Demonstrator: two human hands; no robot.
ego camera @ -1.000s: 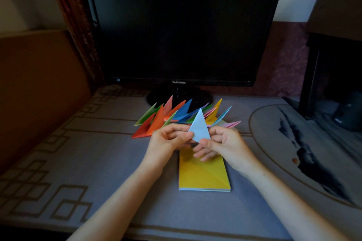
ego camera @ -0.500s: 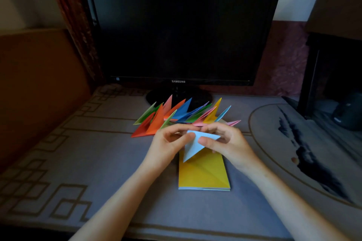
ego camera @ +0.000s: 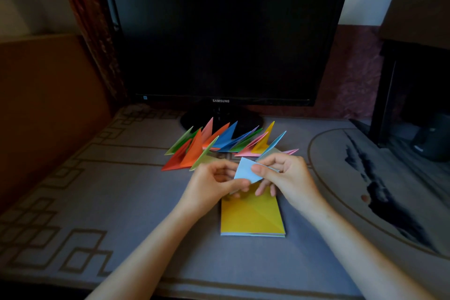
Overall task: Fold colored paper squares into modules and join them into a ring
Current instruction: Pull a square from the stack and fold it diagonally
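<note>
light blue folded piece (ego camera: 247,171) is held in the air over the middle of the tabletop (ego camera: 121,202), just above the far end of the yellow-topped stack of squares (ego camera: 250,217). your left hand (ego camera: 214,187) pinches its lower left corner, fingers curled. your right hand (ego camera: 287,178) pinches its right side, thumb on top, other fingers underneath. stack lies flat, roughly square to the near edge. row of folded modules (ego camera: 219,143) (red, orange, green, pink, blue, yellow) sits beyond your hands toward the far edge, points up, just in front of the monitor (ego camera: 219,31) base. screen is dark.
</note>
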